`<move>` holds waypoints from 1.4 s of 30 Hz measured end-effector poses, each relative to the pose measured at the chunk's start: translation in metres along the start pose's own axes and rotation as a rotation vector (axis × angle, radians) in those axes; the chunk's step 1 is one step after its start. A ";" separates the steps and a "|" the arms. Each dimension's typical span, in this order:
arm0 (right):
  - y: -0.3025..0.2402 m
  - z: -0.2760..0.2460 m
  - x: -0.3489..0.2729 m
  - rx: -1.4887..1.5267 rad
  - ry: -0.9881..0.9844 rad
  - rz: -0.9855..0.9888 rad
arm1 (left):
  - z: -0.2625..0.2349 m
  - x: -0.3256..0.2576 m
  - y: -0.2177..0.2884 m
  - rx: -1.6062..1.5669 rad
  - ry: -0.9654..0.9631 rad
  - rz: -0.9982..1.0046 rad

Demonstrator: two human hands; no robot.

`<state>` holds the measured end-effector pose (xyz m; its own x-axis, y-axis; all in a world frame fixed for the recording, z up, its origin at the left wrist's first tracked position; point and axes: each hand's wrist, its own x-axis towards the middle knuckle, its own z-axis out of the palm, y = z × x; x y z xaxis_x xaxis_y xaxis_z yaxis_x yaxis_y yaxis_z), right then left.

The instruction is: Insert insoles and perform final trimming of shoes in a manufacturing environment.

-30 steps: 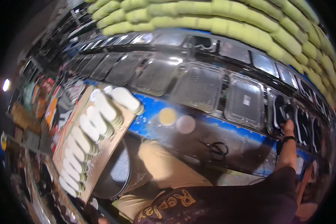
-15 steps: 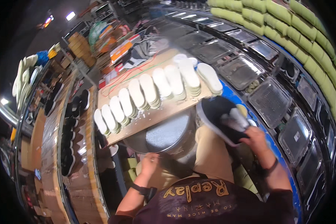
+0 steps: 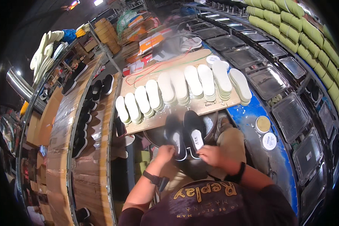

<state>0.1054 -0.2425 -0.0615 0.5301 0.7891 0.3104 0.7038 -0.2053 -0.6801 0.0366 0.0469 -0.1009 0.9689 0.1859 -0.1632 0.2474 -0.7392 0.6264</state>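
Observation:
A pair of black slip-on shoes with white soles and pale printed insoles hangs side by side over my lap, toes pointing away from me. At the heel of the left shoe, my left hand is closed with fingertips pinched on it. My right hand likewise grips the right shoe by its heel edge. Just beyond the toes, several stacks of white insoles stand in a row on a wooden board, smaller sizes at the left.
At left, a slatted rack carries several black shoes. Two round tubs, one yellowish and one white-lidded, sit on the blue-edged bench to my right. Past it lie rows of metal trays, with green rolls stacked behind.
My right hand has brought a shoe from the right in to the middle. My left hand has risen slightly, and the two shoes are now side by side. The view has shifted.

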 end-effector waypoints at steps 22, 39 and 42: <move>0.059 -0.074 -0.304 -0.535 0.353 1.223 | -0.001 -0.017 0.036 -0.548 0.298 0.037; -0.043 -0.044 -0.002 -0.381 -0.266 0.334 | -0.047 -0.075 -0.026 0.185 0.535 0.250; -0.052 -0.056 0.006 -0.331 -0.308 0.413 | -0.042 -0.084 -0.029 0.109 0.536 0.283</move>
<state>0.0983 -0.2597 0.0133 0.6642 0.7269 -0.1744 0.6050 -0.6597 -0.4458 -0.0522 0.0793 -0.0733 0.8710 0.2515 0.4220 0.0055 -0.8640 0.5035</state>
